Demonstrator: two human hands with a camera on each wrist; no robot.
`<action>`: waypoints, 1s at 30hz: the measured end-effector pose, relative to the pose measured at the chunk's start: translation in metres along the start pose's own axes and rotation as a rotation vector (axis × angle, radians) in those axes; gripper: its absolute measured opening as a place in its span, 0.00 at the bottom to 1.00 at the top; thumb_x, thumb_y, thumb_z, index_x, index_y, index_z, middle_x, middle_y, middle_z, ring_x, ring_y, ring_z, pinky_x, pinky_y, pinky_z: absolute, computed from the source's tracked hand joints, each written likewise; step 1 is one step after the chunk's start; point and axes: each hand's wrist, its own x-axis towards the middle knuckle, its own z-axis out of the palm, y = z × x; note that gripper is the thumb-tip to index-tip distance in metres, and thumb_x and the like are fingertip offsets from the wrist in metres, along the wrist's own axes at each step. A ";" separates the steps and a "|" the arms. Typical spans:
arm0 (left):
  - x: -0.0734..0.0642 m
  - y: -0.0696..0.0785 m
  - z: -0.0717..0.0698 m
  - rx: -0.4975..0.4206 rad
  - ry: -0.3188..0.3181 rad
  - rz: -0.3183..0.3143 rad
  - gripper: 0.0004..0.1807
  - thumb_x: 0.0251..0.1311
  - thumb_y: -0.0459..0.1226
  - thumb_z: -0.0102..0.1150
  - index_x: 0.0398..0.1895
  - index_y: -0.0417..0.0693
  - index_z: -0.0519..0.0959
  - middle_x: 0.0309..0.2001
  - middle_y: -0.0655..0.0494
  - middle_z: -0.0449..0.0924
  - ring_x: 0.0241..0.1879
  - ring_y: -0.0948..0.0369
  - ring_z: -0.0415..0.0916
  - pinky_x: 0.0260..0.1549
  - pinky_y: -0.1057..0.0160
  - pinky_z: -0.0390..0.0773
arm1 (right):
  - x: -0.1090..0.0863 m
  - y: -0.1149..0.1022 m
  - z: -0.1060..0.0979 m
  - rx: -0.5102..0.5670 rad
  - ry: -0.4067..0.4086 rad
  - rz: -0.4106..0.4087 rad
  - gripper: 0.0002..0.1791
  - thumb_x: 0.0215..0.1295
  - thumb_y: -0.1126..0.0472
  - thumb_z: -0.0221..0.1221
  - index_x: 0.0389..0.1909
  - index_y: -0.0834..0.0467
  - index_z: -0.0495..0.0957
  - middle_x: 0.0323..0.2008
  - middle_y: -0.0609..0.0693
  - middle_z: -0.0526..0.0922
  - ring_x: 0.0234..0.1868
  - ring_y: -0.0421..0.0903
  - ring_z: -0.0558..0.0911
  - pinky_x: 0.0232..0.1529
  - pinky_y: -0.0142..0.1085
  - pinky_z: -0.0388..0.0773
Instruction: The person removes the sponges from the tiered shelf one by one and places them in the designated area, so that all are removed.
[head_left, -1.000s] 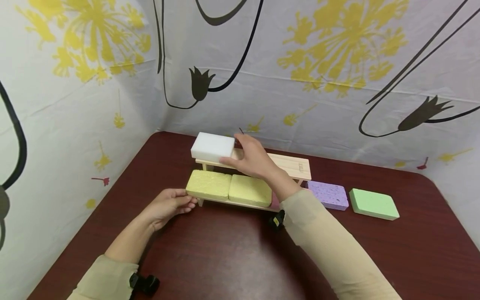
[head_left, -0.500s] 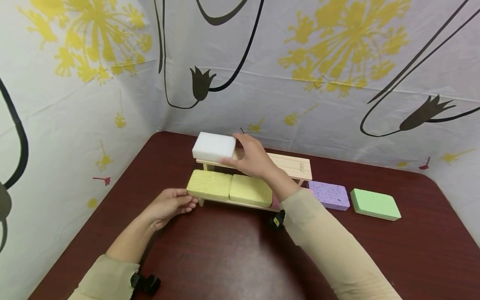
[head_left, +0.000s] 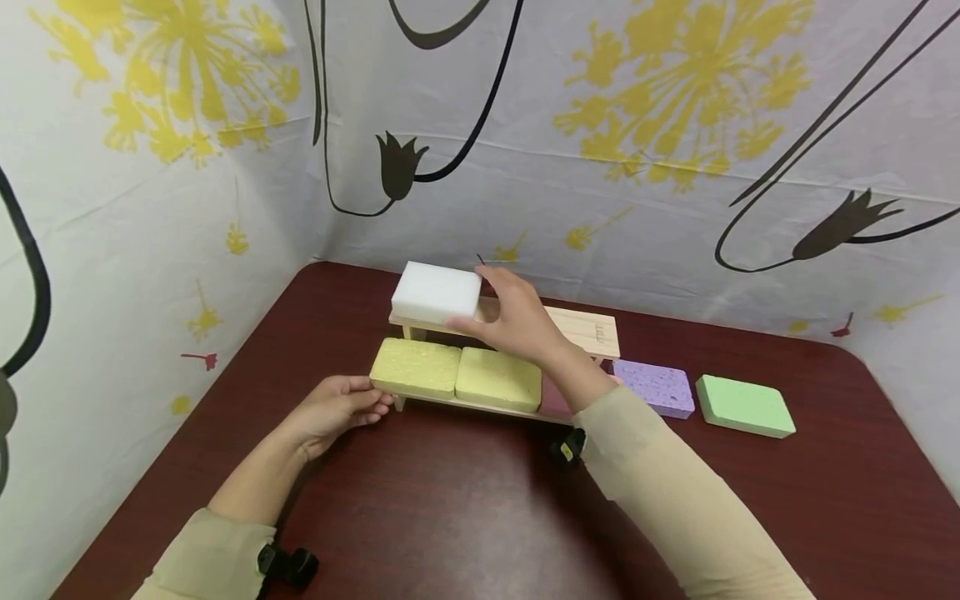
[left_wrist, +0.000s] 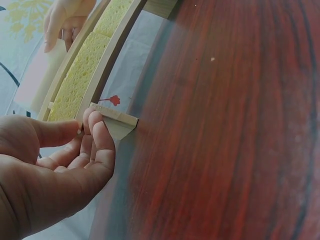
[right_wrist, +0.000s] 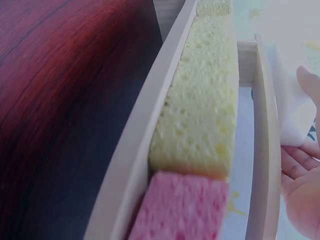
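A two-tier wooden shelf (head_left: 581,327) stands on the table. My right hand (head_left: 519,321) grips a white sponge (head_left: 437,290) by its right end, thumb at the front and fingers behind. The sponge lies at the left of the upper tier. Side by side on the lower tier are a left yellow sponge (head_left: 416,367) and a right yellow sponge (head_left: 497,378), with a pink sponge (right_wrist: 182,210) beyond them, partly behind my right forearm in the head view. My left hand (head_left: 335,414) pinches the left end of the lower board, beside a shelf leg (left_wrist: 115,114).
To the right of the shelf, a purple sponge (head_left: 654,388) and a light green sponge (head_left: 745,406) lie on the dark red wooden table (head_left: 450,517). Patterned white cloth (head_left: 525,208) hangs behind the table and along its left side.
My right hand has slid the white sponge slightly to the right along the upper tier within the last half second. The left hand keeps its place at the shelf's end.
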 end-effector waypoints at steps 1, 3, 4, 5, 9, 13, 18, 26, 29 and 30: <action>0.000 0.000 0.000 -0.001 -0.001 0.000 0.16 0.75 0.27 0.47 0.57 0.18 0.69 0.42 0.46 0.83 0.40 0.63 0.81 0.43 0.68 0.83 | -0.001 0.001 -0.002 -0.001 0.001 0.004 0.50 0.58 0.40 0.72 0.73 0.63 0.64 0.70 0.61 0.69 0.71 0.59 0.67 0.71 0.52 0.65; 0.001 0.000 0.001 -0.001 -0.003 0.000 0.16 0.75 0.27 0.47 0.57 0.18 0.69 0.42 0.46 0.83 0.40 0.63 0.81 0.43 0.67 0.83 | -0.004 0.003 -0.005 -0.004 0.003 0.012 0.50 0.58 0.40 0.72 0.74 0.63 0.64 0.71 0.61 0.69 0.72 0.59 0.66 0.71 0.53 0.64; 0.001 0.001 0.001 0.000 -0.005 0.002 0.16 0.75 0.27 0.47 0.57 0.18 0.69 0.42 0.46 0.83 0.41 0.63 0.81 0.44 0.67 0.83 | -0.006 0.004 -0.007 -0.006 0.006 0.013 0.50 0.58 0.40 0.72 0.73 0.63 0.64 0.71 0.61 0.69 0.72 0.59 0.66 0.71 0.53 0.64; 0.001 0.001 0.001 0.002 -0.006 0.003 0.16 0.75 0.27 0.47 0.57 0.18 0.69 0.43 0.45 0.83 0.41 0.63 0.81 0.44 0.67 0.83 | -0.008 0.006 -0.009 -0.011 0.009 0.015 0.50 0.58 0.40 0.72 0.73 0.63 0.64 0.71 0.61 0.69 0.72 0.59 0.66 0.71 0.53 0.64; 0.002 0.002 0.002 0.005 -0.004 0.005 0.16 0.74 0.26 0.47 0.57 0.18 0.69 0.43 0.45 0.83 0.41 0.63 0.81 0.43 0.68 0.83 | -0.014 0.010 -0.015 -0.014 0.024 0.006 0.49 0.58 0.41 0.72 0.73 0.63 0.65 0.70 0.61 0.69 0.72 0.59 0.66 0.71 0.53 0.64; 0.002 0.002 0.002 0.000 0.001 0.001 0.16 0.74 0.26 0.46 0.57 0.17 0.69 0.42 0.46 0.83 0.40 0.63 0.81 0.43 0.68 0.83 | -0.021 0.015 -0.018 -0.013 0.031 -0.005 0.48 0.58 0.42 0.72 0.72 0.63 0.65 0.69 0.62 0.70 0.71 0.59 0.68 0.70 0.53 0.65; 0.001 0.002 0.002 -0.002 -0.005 0.003 0.16 0.74 0.26 0.46 0.57 0.18 0.69 0.42 0.46 0.83 0.40 0.63 0.81 0.43 0.68 0.83 | -0.030 0.021 -0.022 -0.006 0.043 0.002 0.48 0.56 0.44 0.74 0.71 0.65 0.67 0.67 0.62 0.72 0.68 0.59 0.71 0.68 0.53 0.68; 0.001 -0.001 0.001 0.007 0.001 0.006 0.18 0.75 0.26 0.46 0.60 0.17 0.67 0.42 0.48 0.82 0.40 0.64 0.81 0.42 0.68 0.82 | -0.042 0.027 -0.030 -0.009 0.024 0.042 0.48 0.58 0.43 0.72 0.73 0.64 0.65 0.68 0.62 0.71 0.69 0.60 0.70 0.68 0.55 0.67; 0.001 -0.002 0.000 0.012 0.001 0.007 0.18 0.75 0.27 0.46 0.60 0.17 0.67 0.42 0.47 0.82 0.40 0.64 0.81 0.42 0.68 0.82 | -0.047 0.029 -0.034 -0.012 0.017 0.056 0.49 0.59 0.42 0.72 0.73 0.63 0.64 0.69 0.61 0.70 0.69 0.59 0.69 0.68 0.55 0.67; 0.001 -0.002 0.000 0.014 0.000 0.007 0.18 0.75 0.27 0.46 0.61 0.17 0.67 0.43 0.47 0.82 0.40 0.64 0.81 0.43 0.68 0.82 | -0.049 0.029 -0.035 -0.011 0.017 0.061 0.49 0.59 0.42 0.72 0.73 0.63 0.64 0.69 0.61 0.70 0.69 0.59 0.69 0.68 0.55 0.68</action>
